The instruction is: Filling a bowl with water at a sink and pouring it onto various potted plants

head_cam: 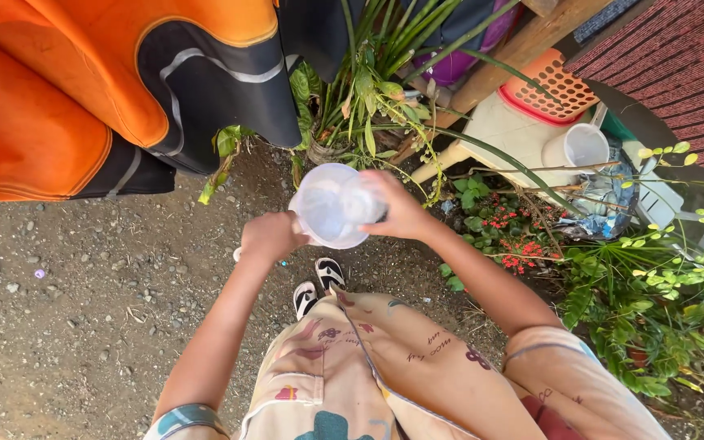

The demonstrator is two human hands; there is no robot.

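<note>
I hold a clear plastic jug out in front of me over gravel ground. My left hand is closed around its handle on the left side. My right hand holds a small clear bottle or cup against the jug's right rim, tipped sideways into it. Clear liquid shows in the jug. Below the jug I see my feet in black and white sandals and my patterned beige clothing.
Orange and black fabric hangs at the upper left. A potted green plant stands just beyond the jug. To the right are red-flowered shrubs, a white plastic jug, an orange basket and a leaning wooden beam.
</note>
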